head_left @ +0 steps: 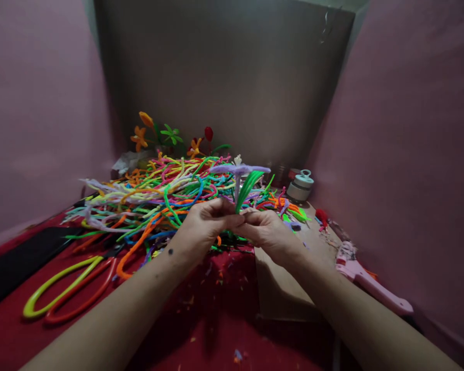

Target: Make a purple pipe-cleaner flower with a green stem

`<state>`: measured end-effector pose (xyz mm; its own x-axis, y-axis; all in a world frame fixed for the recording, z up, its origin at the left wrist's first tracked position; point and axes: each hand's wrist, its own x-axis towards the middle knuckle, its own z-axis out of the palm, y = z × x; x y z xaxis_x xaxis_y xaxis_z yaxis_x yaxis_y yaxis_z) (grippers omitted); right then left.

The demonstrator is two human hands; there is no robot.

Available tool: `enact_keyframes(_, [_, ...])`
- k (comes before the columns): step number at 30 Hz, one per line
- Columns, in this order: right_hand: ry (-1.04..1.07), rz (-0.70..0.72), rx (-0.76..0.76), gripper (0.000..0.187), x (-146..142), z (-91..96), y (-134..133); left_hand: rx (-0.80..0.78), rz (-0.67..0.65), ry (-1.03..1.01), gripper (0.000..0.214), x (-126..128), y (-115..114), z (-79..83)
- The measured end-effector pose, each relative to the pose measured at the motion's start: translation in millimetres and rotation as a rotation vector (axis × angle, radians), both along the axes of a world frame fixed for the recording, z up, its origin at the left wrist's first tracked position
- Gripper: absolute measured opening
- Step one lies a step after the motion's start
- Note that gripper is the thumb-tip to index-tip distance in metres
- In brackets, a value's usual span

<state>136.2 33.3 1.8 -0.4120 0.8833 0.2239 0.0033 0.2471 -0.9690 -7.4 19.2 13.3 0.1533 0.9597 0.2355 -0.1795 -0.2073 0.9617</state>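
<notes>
Between my two hands stands a pipe cleaner flower point(237, 169), upright, with flat lilac petals, a pale centre and a lilac stem. A green pipe cleaner leaf point(249, 188) rises beside the stem on its right. My left hand point(211, 221) pinches the flower low on its stem. My right hand point(268, 229) is closed at the base of the leaf, its fingertips meeting those of my left hand. The fingers cover the lower end of the stem, so how leaf and stem join there is hidden.
A large heap of coloured pipe cleaners point(139, 198) lies behind my hands. Scissors point(71, 293) with yellow and red handles rest at left. A pink glue gun point(371, 283) lies at right, near a brown board point(282, 293). Finished flowers point(172, 134) stand at the back by a lidded jar point(300, 186).
</notes>
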Motion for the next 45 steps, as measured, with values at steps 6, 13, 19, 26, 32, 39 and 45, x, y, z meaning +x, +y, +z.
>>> enact_keyframes(6, [-0.054, 0.064, -0.036, 0.021, 0.9, 4.4, -2.7, 0.007, 0.011, 0.126, 0.011, -5.6, 1.2, 2.6])
enact_keyframes(13, [-0.135, 0.210, 0.120, 0.018, 8.4, 4.1, 0.2, 0.013, -0.138, 0.216, 0.010, -14.0, 2.2, 8.6])
enact_keyframes(19, [-0.134, 0.378, 0.069, 0.014, 11.7, 2.6, 0.9, 0.061, -0.259, 0.371, 0.013, -24.6, 2.1, 11.1])
enact_keyframes(26, [0.029, 0.238, 0.047, 0.015, 7.3, -2.9, 1.7, 0.034, -0.262, 0.170, 0.011, -21.3, 6.3, 5.5])
enact_keyframes(32, [-0.056, 0.260, 0.015, 0.021, 2.4, 2.0, -1.3, -0.015, -0.172, 0.267, 0.016, -17.9, 5.5, 5.6])
enact_keyframes(39, [-0.159, 0.314, -0.003, 0.015, 7.5, 2.8, -4.3, -0.048, -0.276, 0.285, 0.012, -28.7, 8.9, 8.1])
enact_keyframes(45, [-0.065, 0.399, -0.130, 0.016, 8.3, -6.5, 0.9, -0.123, -0.370, 0.112, 0.015, -30.1, 10.7, 1.4])
